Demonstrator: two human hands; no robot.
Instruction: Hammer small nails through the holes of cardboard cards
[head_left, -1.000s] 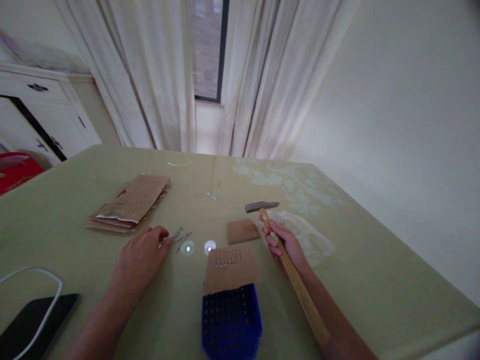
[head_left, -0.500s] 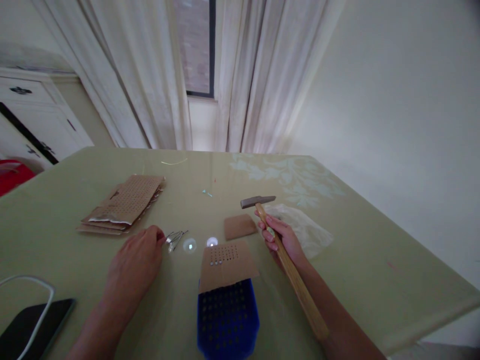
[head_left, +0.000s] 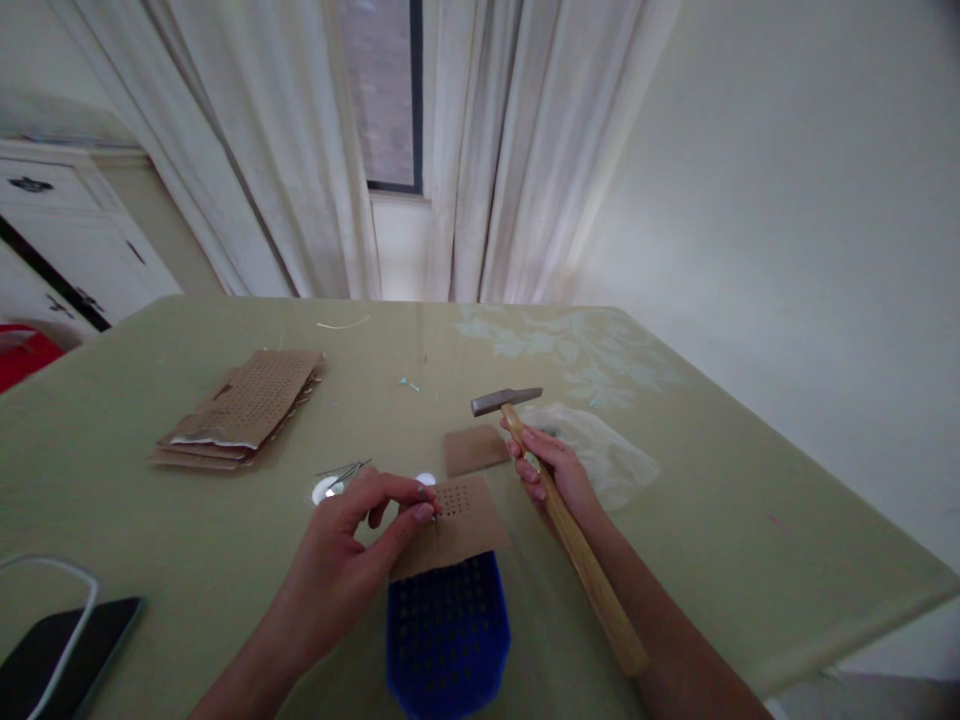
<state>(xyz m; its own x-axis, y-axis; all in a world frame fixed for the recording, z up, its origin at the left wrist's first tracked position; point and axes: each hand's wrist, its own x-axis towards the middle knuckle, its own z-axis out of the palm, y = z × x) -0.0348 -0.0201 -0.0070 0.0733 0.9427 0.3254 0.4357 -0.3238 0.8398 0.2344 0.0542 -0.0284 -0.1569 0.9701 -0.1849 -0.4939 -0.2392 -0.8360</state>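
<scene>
My right hand (head_left: 553, 465) is wrapped round the wooden handle of a hammer (head_left: 577, 550), its metal head pointing away from me. Pinched between the thumb and forefinger of my left hand (head_left: 367, 535) is a thin nail, mostly hidden, its tip at the punched cardboard (head_left: 480, 530). That piece has rows of small holes and lies over the far end of a blue perforated plastic basket (head_left: 450, 640). Beyond my left hand lie several loose nails (head_left: 346, 470). A small plain cardboard piece (head_left: 474, 450) sits just left of the hammer.
A stack of perforated cardboard (head_left: 247, 400) rests at the left. A clear plastic bag (head_left: 607, 460) lies beyond my right hand. At the near left is a dark phone or tablet (head_left: 75, 650) with a white cable (head_left: 79, 625). The green table (head_left: 712, 570) reaches towards curtains.
My left hand has moved right, from the loose nails to the punched cardboard, with a nail now in its fingers. My right hand still holds the hammer in about the same place.
</scene>
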